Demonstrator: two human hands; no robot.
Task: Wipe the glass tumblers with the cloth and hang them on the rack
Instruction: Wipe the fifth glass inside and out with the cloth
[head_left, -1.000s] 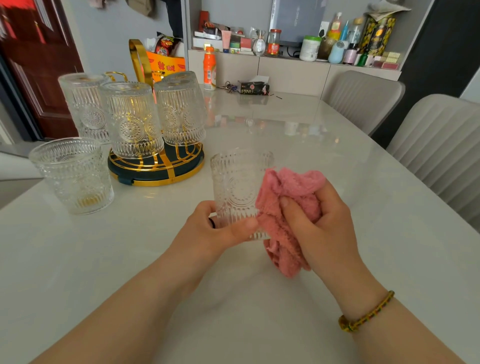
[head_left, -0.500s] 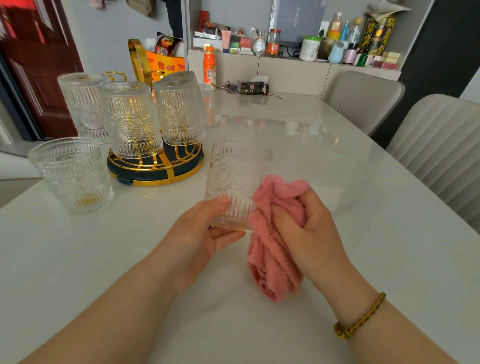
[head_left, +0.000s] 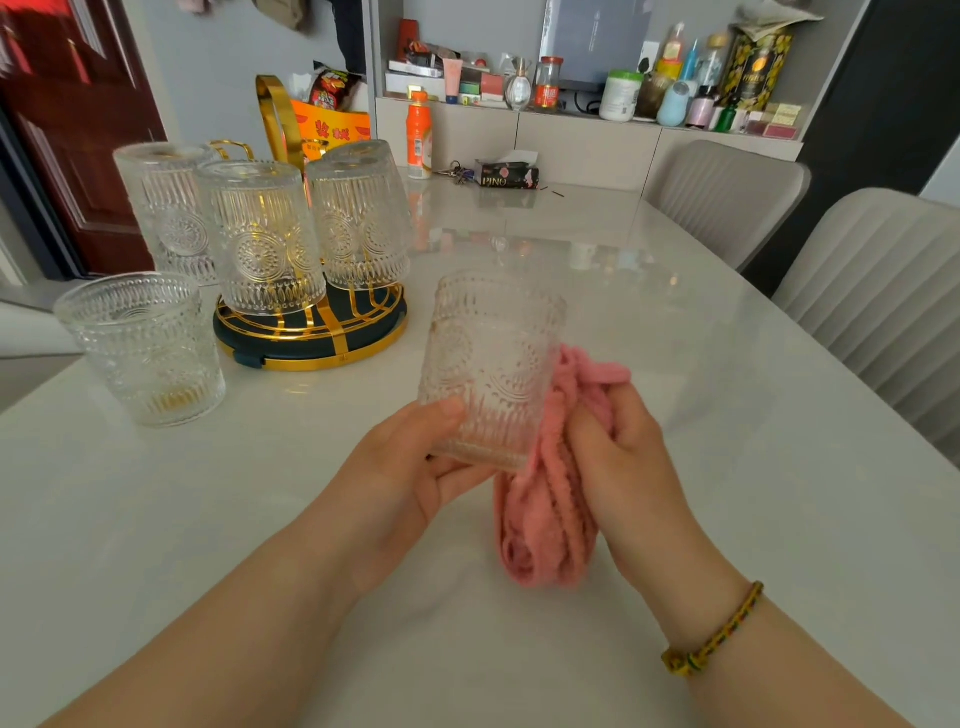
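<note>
My left hand (head_left: 410, 467) grips the base of a patterned glass tumbler (head_left: 491, 358), held upright above the table with its mouth tilted slightly away. My right hand (head_left: 623, 457) clutches a pink cloth (head_left: 545, 519) bunched against the tumbler's right side, the cloth's tail hanging down to the table. Three tumblers (head_left: 260, 239) hang upside down on the gold rack with a dark round base (head_left: 311, 343) at the left. Another tumbler (head_left: 143, 348) stands upright on the table left of the rack.
The white glossy table (head_left: 675, 364) stretches ahead. At its far end stand an orange bottle (head_left: 418, 135), keys and a dark tissue pack (head_left: 506, 174). Two grey chairs (head_left: 727, 197) line the right side. A cluttered shelf runs along the back wall.
The tumbler has been lifted off the table and turned in my left hand. My right hand with the cloth has slid lower along the tumbler's right side.
</note>
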